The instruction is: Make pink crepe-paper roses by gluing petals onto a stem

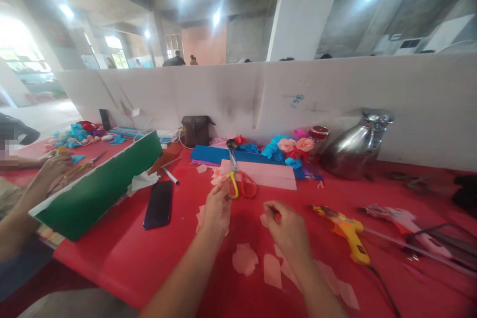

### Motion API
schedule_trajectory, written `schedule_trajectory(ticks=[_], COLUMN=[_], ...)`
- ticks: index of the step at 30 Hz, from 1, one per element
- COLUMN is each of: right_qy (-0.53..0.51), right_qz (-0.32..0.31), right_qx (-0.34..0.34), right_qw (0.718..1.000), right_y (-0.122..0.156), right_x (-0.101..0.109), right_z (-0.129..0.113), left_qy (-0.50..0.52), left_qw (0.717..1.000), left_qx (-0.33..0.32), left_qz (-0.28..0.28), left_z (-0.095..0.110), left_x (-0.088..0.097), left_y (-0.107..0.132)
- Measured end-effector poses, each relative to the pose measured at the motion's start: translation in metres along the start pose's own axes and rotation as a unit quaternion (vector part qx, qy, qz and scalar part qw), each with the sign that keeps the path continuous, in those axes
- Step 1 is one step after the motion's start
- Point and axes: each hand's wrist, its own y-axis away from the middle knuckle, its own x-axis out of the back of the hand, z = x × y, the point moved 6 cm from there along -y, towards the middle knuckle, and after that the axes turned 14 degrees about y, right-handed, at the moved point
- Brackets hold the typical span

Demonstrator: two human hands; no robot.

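Note:
My left hand (217, 206) is closed in a pinch on a pale pink paper flower (219, 175), which shows above its fingertips. To its right my right hand (288, 226) is curled with thumb and finger together; whatever is between them, if anything, is too small to make out. Scissors (242, 181) with one yellow and one red handle loop lie just beyond the hands, blades pointing away. Around and under my hands are cut pink paper petals, among them a rounded piece (245, 259) and an arched piece (273, 271).
A yellow glue gun (350, 236) and a pink glue gun (410, 226) with cords lie right. A phone (158, 204) and green divider board (104, 186) are left, with a co-worker's hand (55, 166) beyond. Behind are pink sheets (274, 174), paper flowers (294, 149) and a metal jug (350, 146).

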Motion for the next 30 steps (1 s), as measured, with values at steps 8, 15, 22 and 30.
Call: schedule_trajectory(ticks=[8,15,22,30], right_qy=[-0.182,-0.340,-0.439,-0.455], right_qz=[-0.030,-0.070,-0.120,-0.118], right_qx=[-0.031,-0.101,-0.072,-0.102], right_qw=[0.982,0.932,0.887,0.877], right_y=[0.006,0.003,0.007,0.007], right_x=[-0.001,0.000,0.006,0.003], right_z=[-0.011,-0.008,-0.027,-0.023], left_qy=[-0.192,-0.292,-0.325,-0.334], left_qw=[0.976,0.937,0.928,0.924], left_qx=[-0.063,-0.109,-0.089,-0.063], left_qz=[-0.076,-0.159,-0.160,-0.174], left_z=[-0.004,-0.004,-0.007,-0.014], left_x=[-0.004,-0.006,-0.007,-0.007], left_y=[0.009,0.015,0.016,0.020])
